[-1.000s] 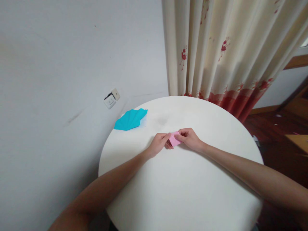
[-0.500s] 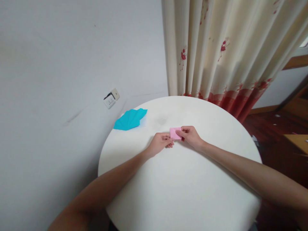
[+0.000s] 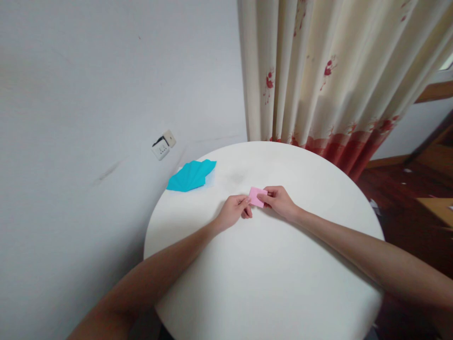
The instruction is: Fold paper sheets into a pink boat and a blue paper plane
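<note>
**Pinching a small pink paper between both hands on a round white table**

On the far left, a grey wall carries a white wall socket (image 3: 164, 145). Just right of it, at the table's far-left edge, lies a folded blue paper fan (image 3: 191, 175), flat and well apart from my hands. The round white table (image 3: 269, 283) fills the middle of the view.

My left forearm comes in from the near-left edge, and my left hand (image 3: 232, 212) rests a little beyond the table's centre, fingers curled, fingertips pressed onto the left edge of the pink paper (image 3: 257, 196). The paper is a small folded piece, tilted slightly, held just above or on the tabletop; I cannot tell which. My right hand (image 3: 280, 201) meets it from the other side, thumb and forefinger closed on its right edge. So both hands pinch the same piece, one on each side.

To do this fold well, I judge that I should keep the edges lined up before pressing, hold one side steady with the left fingertips, and run the right thumb along the crease firmly and evenly.

Behind the table's far-right edge hangs a cream curtain (image 3: 332, 71) with red flowers, and a dark wooden floor (image 3: 403, 189) shows at the far right.
</note>
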The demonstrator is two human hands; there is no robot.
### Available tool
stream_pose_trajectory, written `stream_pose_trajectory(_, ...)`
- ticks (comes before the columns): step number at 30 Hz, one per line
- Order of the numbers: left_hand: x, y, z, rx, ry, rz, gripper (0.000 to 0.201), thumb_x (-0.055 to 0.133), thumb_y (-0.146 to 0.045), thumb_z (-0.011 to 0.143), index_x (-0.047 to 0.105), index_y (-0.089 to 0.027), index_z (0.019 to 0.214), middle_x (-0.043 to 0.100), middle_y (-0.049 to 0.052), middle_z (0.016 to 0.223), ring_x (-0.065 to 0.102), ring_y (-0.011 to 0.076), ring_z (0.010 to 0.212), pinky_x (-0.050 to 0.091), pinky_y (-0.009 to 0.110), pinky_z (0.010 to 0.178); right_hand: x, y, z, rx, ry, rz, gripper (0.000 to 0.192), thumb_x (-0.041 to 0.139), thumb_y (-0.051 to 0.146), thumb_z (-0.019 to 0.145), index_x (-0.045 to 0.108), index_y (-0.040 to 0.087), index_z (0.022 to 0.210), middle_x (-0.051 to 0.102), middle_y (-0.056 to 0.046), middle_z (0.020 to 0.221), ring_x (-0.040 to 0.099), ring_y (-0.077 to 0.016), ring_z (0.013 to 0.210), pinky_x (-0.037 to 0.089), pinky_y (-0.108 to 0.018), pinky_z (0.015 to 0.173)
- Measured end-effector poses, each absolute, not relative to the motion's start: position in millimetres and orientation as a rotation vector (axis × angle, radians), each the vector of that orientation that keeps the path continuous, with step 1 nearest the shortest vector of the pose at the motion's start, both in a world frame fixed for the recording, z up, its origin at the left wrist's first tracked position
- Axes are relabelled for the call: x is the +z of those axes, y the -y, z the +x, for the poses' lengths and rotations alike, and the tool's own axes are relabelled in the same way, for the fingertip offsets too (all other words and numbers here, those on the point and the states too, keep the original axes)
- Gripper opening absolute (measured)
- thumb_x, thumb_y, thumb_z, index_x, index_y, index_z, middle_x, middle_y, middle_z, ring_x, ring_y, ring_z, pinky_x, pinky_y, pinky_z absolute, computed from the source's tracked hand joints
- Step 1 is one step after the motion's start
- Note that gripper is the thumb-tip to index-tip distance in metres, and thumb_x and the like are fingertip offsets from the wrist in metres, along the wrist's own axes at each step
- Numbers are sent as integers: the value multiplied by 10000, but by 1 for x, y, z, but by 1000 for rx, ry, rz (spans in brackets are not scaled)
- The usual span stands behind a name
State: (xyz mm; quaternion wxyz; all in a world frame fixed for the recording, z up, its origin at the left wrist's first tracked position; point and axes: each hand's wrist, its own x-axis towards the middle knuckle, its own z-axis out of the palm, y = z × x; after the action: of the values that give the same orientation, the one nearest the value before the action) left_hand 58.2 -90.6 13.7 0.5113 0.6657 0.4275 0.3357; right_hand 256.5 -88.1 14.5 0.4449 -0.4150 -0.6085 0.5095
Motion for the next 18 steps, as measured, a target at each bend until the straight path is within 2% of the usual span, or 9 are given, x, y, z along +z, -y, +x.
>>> stream_pose_trajectory(11, 6, 93, 60, 901, -1037, 1547, 532, 540, -666, 884, 580, -159, 729, 598, 4, 485, 629, 150, 511, 465, 236, 527, 16, 89, 256, 1230, 1540, -1055, 445, 652, 568, 766, 536, 174, 594, 508, 25, 510, 372, -85, 482, 236, -237, 443)
stream_pose_trajectory(18, 7, 90, 60, 932, -1052, 1598, 594, 507, -704, 883, 602, -152, 684, 635, 40, 560, 608, 139, 536, 486, 245, 554, 17, 88, 257, 1216, 1560, -1055, 439, 638, 554, 780, 534, 175, 585, 499, 24, 511, 368, -89, 483, 231, -248, 458)
